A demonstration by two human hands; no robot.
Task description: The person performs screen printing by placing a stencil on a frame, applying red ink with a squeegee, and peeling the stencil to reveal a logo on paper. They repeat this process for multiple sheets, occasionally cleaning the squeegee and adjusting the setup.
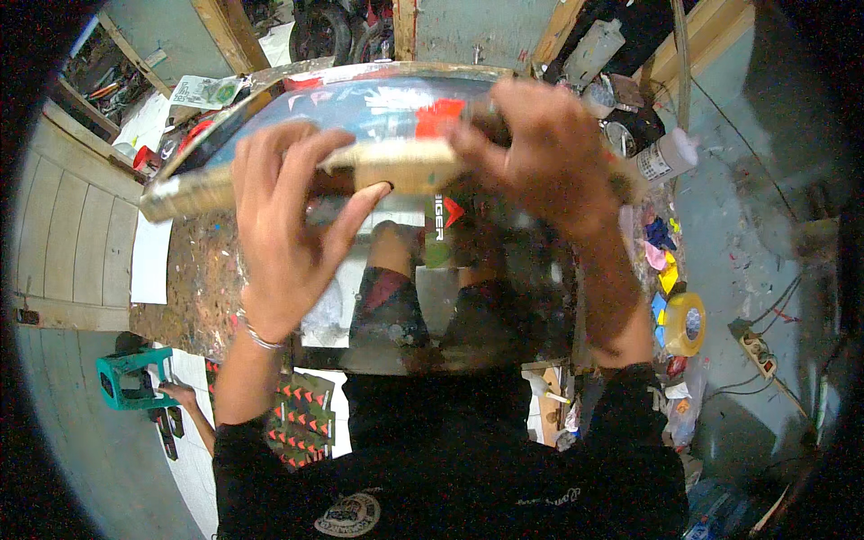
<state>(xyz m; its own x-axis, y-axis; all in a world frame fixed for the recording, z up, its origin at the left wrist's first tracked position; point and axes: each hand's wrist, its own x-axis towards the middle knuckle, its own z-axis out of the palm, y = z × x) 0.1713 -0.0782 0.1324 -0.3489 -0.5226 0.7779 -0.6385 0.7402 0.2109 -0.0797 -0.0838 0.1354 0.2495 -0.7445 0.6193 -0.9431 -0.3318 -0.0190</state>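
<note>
My left hand (279, 211) grips the near wooden bar of a printing screen (189, 198), fingers bent over it and thumb against it. My right hand (526, 157), motion-blurred, curls round the bar's right part. The screen has blue mesh with white marks and a red patch (435, 121) and appears tilted over a glass-topped table (549, 315). Below the bar, a camouflage-green printed piece (443, 243) with a red chevron lies at the glass, whether on or under it I cannot tell. Legs show through the glass.
Tape roll (684, 326), coloured scraps (661, 261) and a white bottle (666, 153) line the right edge. A white sheet (151, 261) lies left. Green-and-red printed pieces (297, 414) show below the table. Another person's bare limb (189, 405) is near a teal stool (117, 378). A power strip (756, 355) lies right.
</note>
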